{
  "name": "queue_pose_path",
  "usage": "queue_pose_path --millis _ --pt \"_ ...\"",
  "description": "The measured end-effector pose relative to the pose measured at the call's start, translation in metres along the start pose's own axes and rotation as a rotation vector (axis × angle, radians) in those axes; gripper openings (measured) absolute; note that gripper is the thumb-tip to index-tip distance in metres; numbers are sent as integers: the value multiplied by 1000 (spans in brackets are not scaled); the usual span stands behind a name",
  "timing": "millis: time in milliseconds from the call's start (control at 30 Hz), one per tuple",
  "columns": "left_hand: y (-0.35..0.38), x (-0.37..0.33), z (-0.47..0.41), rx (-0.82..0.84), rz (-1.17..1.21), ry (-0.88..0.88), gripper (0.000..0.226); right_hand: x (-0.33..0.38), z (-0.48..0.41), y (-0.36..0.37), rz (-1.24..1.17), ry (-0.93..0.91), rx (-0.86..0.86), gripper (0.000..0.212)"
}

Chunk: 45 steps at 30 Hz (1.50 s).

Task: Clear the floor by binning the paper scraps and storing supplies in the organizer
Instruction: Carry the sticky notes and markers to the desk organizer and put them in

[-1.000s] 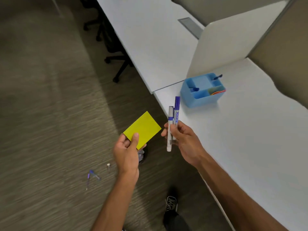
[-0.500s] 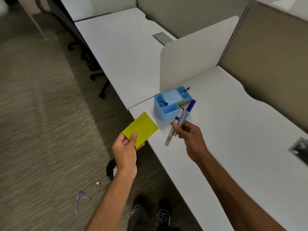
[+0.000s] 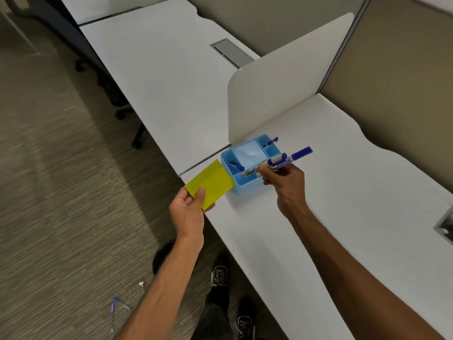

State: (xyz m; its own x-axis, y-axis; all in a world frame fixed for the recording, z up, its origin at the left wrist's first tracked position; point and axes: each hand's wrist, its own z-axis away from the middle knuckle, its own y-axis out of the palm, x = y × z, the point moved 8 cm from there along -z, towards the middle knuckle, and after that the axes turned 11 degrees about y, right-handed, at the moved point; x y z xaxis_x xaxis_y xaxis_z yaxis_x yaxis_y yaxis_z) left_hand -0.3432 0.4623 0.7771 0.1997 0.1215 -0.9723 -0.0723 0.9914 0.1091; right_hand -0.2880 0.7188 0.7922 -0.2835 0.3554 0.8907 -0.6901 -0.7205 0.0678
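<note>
A blue desk organizer stands on the white desk near its front edge, with blue pens in two compartments. My right hand holds two blue-capped markers almost level, right over the organizer's front compartment. My left hand grips a yellow pad of sticky notes at the organizer's left side, just off the desk edge. On the carpet lie two blue pens and a small white scrap.
A black round bin sits on the floor under my left forearm, mostly hidden. A white divider panel rises behind the organizer. An office chair base stands under the far desk. My shoes are beside the desk.
I have stepped closer to the desk. My right hand carried the markers forward and tipped them over the organizer. The left hand brought the yellow pad up beside it.
</note>
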Motion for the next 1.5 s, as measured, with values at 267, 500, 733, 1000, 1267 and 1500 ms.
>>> queue_pose_path --millis 267,500,733,1000,1267,1500 --pt "9 18 -53 9 -73 -61 19 -22 -73 29 121 22 -134 19" --pt "7 35 -78 -4 -97 -116 19 -52 -110 56 224 75 -128 29" --pt "11 43 -93 -8 -107 -146 19 -55 -127 62 344 40 -169 32" --pt "11 51 -101 -13 -115 -179 20 -60 -136 69 360 116 -183 26" --pt "6 56 -98 -17 -113 -191 24 -52 -133 72 402 49 -145 19" --pt "10 51 -96 9 -110 -174 21 -52 -132 71 447 33 -147 25"
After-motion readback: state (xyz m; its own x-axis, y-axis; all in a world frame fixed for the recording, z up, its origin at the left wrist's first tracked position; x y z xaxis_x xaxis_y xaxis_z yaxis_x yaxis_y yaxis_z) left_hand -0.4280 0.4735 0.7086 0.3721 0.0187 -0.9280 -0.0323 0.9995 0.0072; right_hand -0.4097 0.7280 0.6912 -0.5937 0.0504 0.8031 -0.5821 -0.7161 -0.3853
